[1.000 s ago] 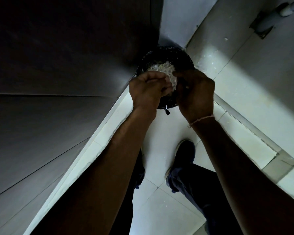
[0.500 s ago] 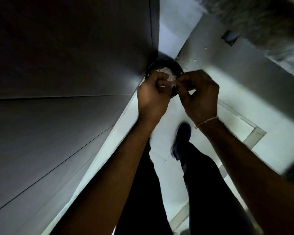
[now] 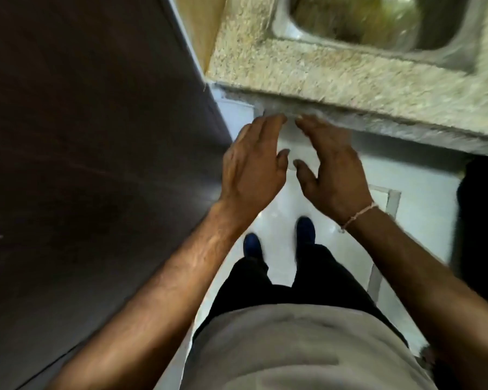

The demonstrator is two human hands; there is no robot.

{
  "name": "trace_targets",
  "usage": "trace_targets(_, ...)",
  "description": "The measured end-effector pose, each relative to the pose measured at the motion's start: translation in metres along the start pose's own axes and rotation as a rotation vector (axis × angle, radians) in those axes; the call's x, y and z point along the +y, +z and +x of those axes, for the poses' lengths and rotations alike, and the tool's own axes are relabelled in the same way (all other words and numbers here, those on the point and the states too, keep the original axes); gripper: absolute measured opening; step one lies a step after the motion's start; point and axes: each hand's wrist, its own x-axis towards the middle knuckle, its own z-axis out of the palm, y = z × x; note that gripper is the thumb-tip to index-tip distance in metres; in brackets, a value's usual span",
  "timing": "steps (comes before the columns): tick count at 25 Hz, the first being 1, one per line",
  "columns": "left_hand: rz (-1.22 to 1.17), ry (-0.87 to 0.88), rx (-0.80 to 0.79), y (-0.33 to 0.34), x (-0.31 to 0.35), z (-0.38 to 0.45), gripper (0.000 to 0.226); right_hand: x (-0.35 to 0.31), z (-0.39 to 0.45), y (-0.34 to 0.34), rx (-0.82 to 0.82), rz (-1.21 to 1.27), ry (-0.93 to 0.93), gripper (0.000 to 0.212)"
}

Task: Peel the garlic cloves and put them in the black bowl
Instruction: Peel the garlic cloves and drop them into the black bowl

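While both hands hang in the air just below the edge of the speckled granite surface (image 3: 335,77), their fingers are stretched out and relaxed, grasping nothing. On the left hand (image 3: 254,167) the fingers (image 3: 268,123) point up toward the surface's edge with the thumb tucked in toward the gap between the hands; on the right hand (image 3: 333,170) the fingers (image 3: 310,123) lean the same way, so the two sets of fingertips nearly meet, close together yet apart. Between the palms only the pale floor (image 3: 414,198) shows. No garlic clove and no black bowl can be seen anywhere in the view, so their place relative to the fingers cannot be told. No brand, label or writing can be read; much of the picture is blurred.

Around the right wrist sits a thin pale thread bracelet (image 3: 358,216). Both forearms are bare and run down toward the lower corners. Beneath the hands, two dark blue shoes (image 3: 304,229) stand on the floor, with black trousers (image 3: 307,282) above them and a light grey shirt (image 3: 302,347) nearest the camera. To the left rises a dark brown panel (image 3: 82,136). Set into the surface at top right is a steel sink (image 3: 378,21), its basin smeared by blur.
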Motion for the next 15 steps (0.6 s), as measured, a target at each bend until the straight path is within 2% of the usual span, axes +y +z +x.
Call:
trace_targets(4,0.035,0.295,-0.146,-0.029,0.058,0.028,0.064,-0.012,-0.025,-0.067,0.162,-0.085,0.082,0.068)
trace_targets(6,0.036,0.421,-0.172,-0.030,0.093,0.039,0.066,-0.008,-0.043,-0.106,0.302,-0.095,0.128,0.068)
trace_targets(10,-0.012,0.702,-0.265,0.006,0.185,0.051,0.065,0.023,-0.103,-0.177,0.594,-0.201,0.303,0.067)
trace_targets(12,-0.017,0.742,-0.221,0.014,0.201,0.062,0.065,0.030,-0.109,-0.187,0.581,-0.203,0.323,0.068)
trace_targets(15,-0.073,0.916,-0.334,0.066,0.289,0.061,0.065,0.069,-0.166,-0.240,0.728,-0.298,0.502,0.066)
